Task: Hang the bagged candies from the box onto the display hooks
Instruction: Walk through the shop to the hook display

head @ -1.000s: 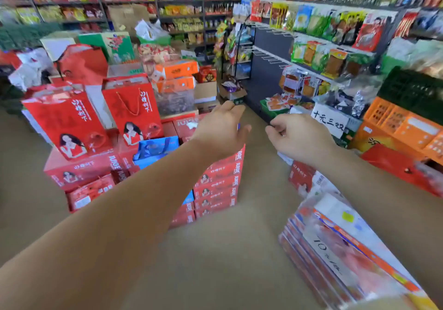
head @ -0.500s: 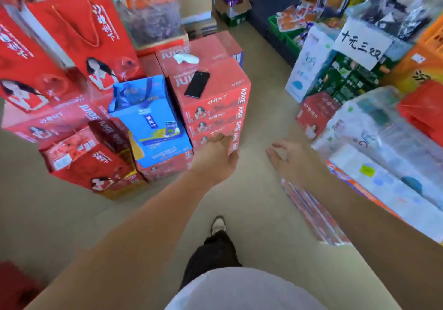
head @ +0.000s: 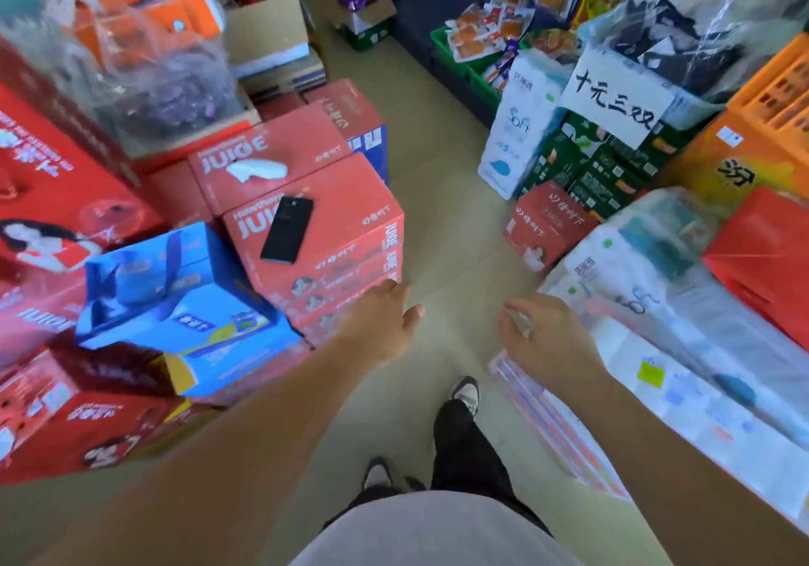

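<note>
Hovering hands [head: 464, 329], curled, empty

"JUICE" on red cartons [head: 315, 219], "十元三双" on white handwritten sign [head: 616, 103] — "Soft" on white pack [head: 521, 123]

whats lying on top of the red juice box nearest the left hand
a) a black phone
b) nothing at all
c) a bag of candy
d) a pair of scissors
a: a black phone lies flat on the lid of the red juice box, just beyond the left hand, which is empty and touches neither.
</note>
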